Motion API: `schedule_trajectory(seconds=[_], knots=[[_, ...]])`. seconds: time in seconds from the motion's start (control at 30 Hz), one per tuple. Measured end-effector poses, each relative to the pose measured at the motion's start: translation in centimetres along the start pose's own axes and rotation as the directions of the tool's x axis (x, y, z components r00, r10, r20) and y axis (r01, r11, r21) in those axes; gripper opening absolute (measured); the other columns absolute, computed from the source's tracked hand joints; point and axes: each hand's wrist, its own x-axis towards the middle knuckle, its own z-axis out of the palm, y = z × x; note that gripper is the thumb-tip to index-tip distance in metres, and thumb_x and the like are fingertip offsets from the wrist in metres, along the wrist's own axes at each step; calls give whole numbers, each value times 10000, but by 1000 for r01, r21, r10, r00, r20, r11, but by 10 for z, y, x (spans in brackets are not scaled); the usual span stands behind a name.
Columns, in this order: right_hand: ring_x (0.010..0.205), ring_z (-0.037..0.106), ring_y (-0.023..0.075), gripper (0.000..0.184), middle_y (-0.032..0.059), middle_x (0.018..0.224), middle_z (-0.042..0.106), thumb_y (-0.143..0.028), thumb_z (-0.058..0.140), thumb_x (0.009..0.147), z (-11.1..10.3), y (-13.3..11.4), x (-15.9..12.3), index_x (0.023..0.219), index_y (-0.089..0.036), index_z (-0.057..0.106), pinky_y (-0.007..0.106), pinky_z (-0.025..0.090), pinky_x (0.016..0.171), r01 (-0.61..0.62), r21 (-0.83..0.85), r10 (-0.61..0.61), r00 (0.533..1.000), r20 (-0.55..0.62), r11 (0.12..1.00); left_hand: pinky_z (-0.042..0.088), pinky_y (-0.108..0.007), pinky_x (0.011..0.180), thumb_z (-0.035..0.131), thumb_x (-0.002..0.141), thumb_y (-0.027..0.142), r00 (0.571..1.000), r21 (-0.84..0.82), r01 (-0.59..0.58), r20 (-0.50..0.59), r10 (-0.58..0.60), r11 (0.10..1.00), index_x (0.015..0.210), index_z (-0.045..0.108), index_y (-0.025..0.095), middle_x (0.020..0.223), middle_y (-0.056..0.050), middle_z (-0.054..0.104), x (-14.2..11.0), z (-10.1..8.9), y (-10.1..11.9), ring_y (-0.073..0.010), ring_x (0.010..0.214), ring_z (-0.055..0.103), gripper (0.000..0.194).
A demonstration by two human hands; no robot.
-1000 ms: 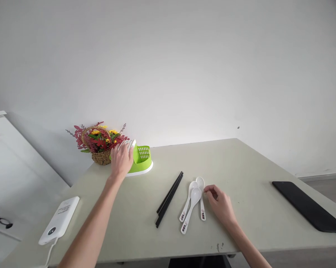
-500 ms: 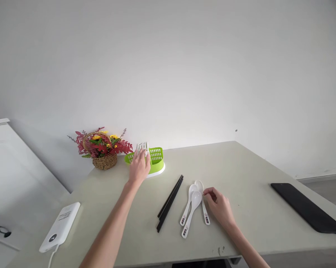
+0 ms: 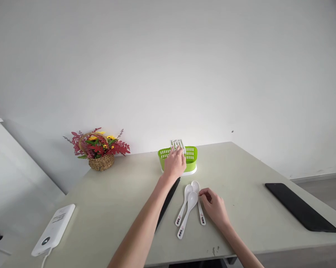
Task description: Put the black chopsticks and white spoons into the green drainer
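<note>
My left hand (image 3: 175, 163) is closed on the white slotted divider (image 3: 178, 143) at the middle of a green cutlery holder (image 3: 191, 158). The holder has a latticed wall and a white base, and its left front is partly covered by the hand. My right hand (image 3: 214, 205) rests on the table with curled fingers, just right of three white spoons (image 3: 192, 201), its fingertips right beside the farthest one. The spoons lie overlapping, bowls pointing away from me. Black chopsticks (image 3: 169, 197) lie left of them, partly hidden under my left forearm.
A wicker basket (image 3: 102, 163) of artificial flowers stands at the back left of the table (image 3: 123, 193). A white power bank (image 3: 54, 229) with a cable lies at the front left. At the right edge lies a flat black object (image 3: 300, 207). A wall runs behind.
My left hand has shifted the green cutlery holder to the right along the back, now behind the chopsticks and spoons. My right hand stays beside the spoons. The view has turned slightly.
</note>
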Motion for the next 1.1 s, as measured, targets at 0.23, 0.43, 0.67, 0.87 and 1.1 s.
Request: schedule_trajectory(seconds=[0.23, 0.43, 0.67, 0.87, 1.1], knots=[[640, 585, 185, 209, -10, 741, 702, -356, 475, 845, 0, 0, 0, 827, -256, 658, 285, 445, 633, -6, -18, 7, 1000, 15, 1000, 490, -478, 1113, 424, 1004, 194, 997, -92, -37, 66, 43, 995, 1312, 619, 192, 1438, -104, 611, 3, -10, 13, -273, 1410, 491, 364], [676, 607, 192, 209, 1, 796, 721, -365, 481, 858, -2, 0, 0, 839, -254, 658, 296, 460, 668, -19, -10, 19, 999, 31, 1000, 483, -417, 1088, 411, 1014, 212, 984, -296, -2, -171, -51, 955, 1254, 594, 211, 1283, -99, 666, -38, -24, -15, -211, 1229, 615, 301], [701, 612, 193, 222, -10, 803, 719, -389, 477, 876, -2, 2, 0, 851, -263, 658, 295, 458, 682, -25, -25, 26, 999, 41, 999, 551, -341, 746, 424, 1009, 381, 946, -312, 325, 114, -304, 893, 1065, 605, 221, 865, -36, 649, -158, -29, -60, -175, 712, 626, 248], [715, 621, 192, 218, -5, 840, 735, -386, 492, 865, -2, 6, -3, 866, -259, 669, 300, 466, 699, -36, -71, 39, 998, 45, 997, 547, -335, 742, 408, 1013, 479, 906, -287, 419, 190, -377, 861, 1081, 586, 231, 817, -28, 619, -227, -42, -59, -199, 740, 633, 312], [771, 656, 217, 227, 23, 867, 747, -389, 497, 863, -2, 6, -4, 885, -242, 669, 322, 478, 733, -23, -76, 27, 999, 47, 997, 560, -363, 788, 449, 999, 501, 909, -279, 409, 204, -362, 869, 1101, 597, 250, 844, -30, 645, -236, -51, -49, -229, 837, 670, 309]])
